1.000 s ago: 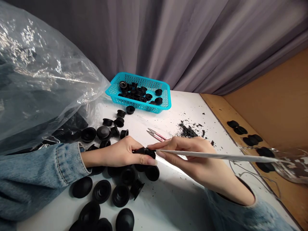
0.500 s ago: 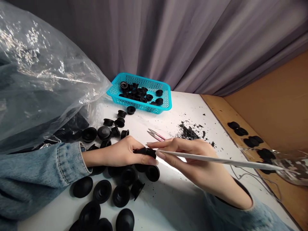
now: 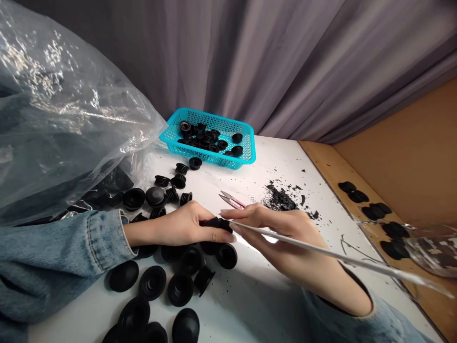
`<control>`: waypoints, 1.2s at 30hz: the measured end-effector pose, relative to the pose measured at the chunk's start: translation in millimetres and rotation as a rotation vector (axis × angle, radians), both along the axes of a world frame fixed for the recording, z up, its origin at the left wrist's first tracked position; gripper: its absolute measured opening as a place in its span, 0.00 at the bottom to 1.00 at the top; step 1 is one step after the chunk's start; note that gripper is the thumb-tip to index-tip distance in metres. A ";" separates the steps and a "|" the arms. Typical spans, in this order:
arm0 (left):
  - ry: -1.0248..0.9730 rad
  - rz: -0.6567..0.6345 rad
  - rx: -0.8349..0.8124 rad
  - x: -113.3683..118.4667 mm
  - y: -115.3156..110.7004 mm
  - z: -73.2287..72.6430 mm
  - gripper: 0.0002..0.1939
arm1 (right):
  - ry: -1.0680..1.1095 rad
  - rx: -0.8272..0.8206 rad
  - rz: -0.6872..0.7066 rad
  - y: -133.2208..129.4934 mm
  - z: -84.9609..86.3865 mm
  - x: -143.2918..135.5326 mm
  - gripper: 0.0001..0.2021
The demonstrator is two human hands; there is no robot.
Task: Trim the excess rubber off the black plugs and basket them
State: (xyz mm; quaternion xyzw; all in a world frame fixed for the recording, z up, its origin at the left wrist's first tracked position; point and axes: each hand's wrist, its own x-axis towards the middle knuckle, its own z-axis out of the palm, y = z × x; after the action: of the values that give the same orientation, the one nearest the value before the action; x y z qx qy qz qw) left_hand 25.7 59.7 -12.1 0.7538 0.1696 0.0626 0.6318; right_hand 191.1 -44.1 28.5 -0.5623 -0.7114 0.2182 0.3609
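Head view: pale rod (image 3: 326, 250) slants toward lower right.

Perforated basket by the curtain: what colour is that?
The perforated basket is turquoise blue; it shows best in the head view.

The white tabletop (image 3: 274, 157) carries a blue perforated basket (image 3: 203, 156) at the back; loose black caps (image 3: 180, 289) lie scattered at left, beside a clear plastic bag (image 3: 89, 116); pink-handled snips (image 3: 233, 203) lie near a heap of black shavings (image 3: 283, 198); black pieces (image 3: 373, 211) line the wooden strip (image 3: 321, 159) at right.
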 end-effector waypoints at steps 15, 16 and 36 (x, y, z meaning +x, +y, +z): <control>-0.031 0.164 -0.388 0.2 4.7 -8.2 0.30 | -0.073 0.287 0.108 -0.3 -13.1 -9.6 0.09; -0.012 0.143 -0.357 -0.1 4.4 -8.2 0.31 | -0.071 0.315 0.120 0.3 -16.5 -10.7 0.10; -0.466 0.251 0.488 -4.4 -3.9 -13.6 0.21 | 0.791 -0.477 -0.230 4.4 3.0 4.9 0.09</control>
State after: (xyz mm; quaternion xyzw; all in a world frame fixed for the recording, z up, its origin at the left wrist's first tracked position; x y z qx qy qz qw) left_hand 21.3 55.8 -25.6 0.8212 0.0924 0.3485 0.4423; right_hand 196.0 -39.7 31.5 -0.5784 -0.3825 0.5312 0.4867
